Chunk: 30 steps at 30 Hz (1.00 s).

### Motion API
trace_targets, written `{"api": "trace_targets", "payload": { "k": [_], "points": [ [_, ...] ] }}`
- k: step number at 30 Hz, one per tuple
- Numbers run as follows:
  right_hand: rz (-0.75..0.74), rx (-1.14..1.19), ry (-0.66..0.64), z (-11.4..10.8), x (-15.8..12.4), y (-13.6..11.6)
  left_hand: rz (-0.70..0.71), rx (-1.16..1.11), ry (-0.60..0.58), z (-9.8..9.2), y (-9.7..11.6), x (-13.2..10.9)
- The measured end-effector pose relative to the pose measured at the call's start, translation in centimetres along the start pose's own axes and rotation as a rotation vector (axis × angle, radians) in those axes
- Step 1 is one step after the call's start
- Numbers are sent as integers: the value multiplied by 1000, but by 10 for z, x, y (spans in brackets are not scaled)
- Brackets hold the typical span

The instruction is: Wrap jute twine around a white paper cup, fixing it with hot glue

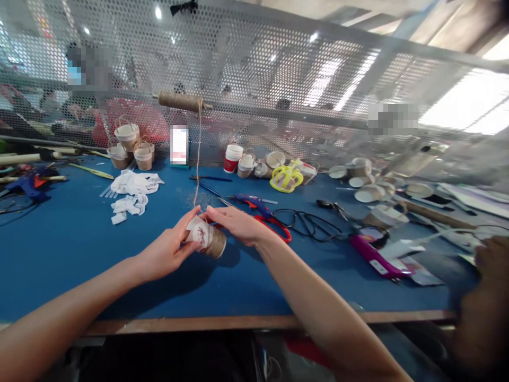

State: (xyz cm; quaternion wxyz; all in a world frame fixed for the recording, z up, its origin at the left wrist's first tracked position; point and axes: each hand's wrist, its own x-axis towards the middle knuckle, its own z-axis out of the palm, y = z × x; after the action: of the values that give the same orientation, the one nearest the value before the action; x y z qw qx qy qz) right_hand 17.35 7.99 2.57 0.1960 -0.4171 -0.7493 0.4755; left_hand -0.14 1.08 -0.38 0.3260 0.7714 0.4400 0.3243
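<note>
A small white paper cup (199,232) with a printed picture lies on its side above the blue tabletop, and brown twine (217,245) is wound around one end of it. My left hand (169,249) is closed around the white end, thumb below and fingers above. On the cup's upper side, my right hand (234,223) pinches at the twine, its fingertips partly hidden. A loose twine strand (199,148) runs from between my hands up to a twine spool (178,100), which hangs on a rod at the mesh panel.
Behind my right hand lie a blue glue gun (254,201), red-handled scissors (280,231) and a black cable (306,225). White scraps (135,183) and twine-wrapped cups (127,138) are left. A purple tool (377,254) and a person's blurred hand (491,260) are right.
</note>
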Motion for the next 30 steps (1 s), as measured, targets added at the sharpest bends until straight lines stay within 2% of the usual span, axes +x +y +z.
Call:
{"api": "trace_targets", "payload": {
  "k": [3,6,13,20,30],
  "points": [
    [-44,411,0,11,0,5,-37,26,-33,1,1,-4],
    [-17,550,58,12,-3,9,-42,-93,-18,1,-1,-3],
    [-155,355,280,8,-14,6,-157,-373,-13,0,7,-1],
    [-156,255,289,10,-16,6,-144,-328,-59,0,11,-4],
    [-121,208,310,9,-17,5,-120,-254,-50,-3,12,-7]
  ]
}}
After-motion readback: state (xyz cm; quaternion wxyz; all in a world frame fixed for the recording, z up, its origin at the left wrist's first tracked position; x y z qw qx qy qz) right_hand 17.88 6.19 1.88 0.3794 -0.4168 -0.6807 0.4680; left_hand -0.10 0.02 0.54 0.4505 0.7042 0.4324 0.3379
